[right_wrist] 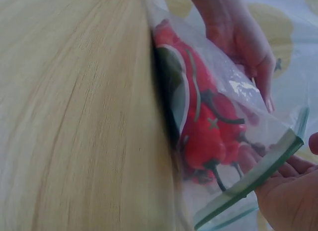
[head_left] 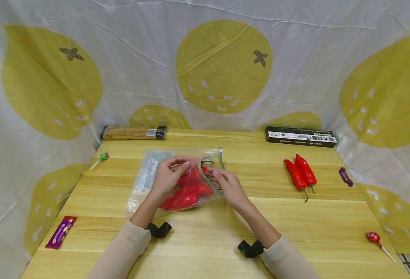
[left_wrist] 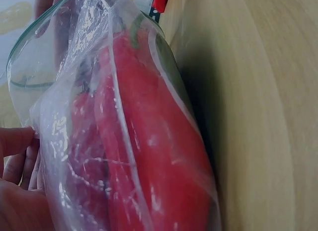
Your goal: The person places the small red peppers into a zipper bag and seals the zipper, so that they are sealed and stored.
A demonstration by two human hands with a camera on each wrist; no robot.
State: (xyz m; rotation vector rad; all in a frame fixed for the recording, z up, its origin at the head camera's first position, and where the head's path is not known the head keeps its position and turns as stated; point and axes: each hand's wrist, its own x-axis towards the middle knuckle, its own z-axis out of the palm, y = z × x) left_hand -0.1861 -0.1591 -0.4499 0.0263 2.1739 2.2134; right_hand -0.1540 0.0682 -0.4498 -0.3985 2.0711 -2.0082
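Observation:
A clear zip bag (head_left: 140, 190) with a green-edged mouth lies on the table, mouth towards the right. Several red peppers (left_wrist: 164, 136) with dark stems fill its mouth half, seen through the film. My left hand (head_left: 168, 174) pinches the upper film of the bag between thumb and fingers. At the mouth, my right hand (head_left: 230, 188) reaches in with its fingers extended. In the right wrist view, the right hand's fingertips (right_wrist: 250, 157) are inside the opening, right beside the pepper stems. The thumb stays apart from the fingers.
Two more red peppers (head_left: 300, 172) lie to the right. At the back are a bundle of thin sticks (head_left: 131, 133) and a black pasta box (head_left: 301, 136). Lollipops (head_left: 103, 156), a purple chocolate bar (head_left: 61, 232) and a small wrapped sweet (head_left: 345, 177) lie near the sides.

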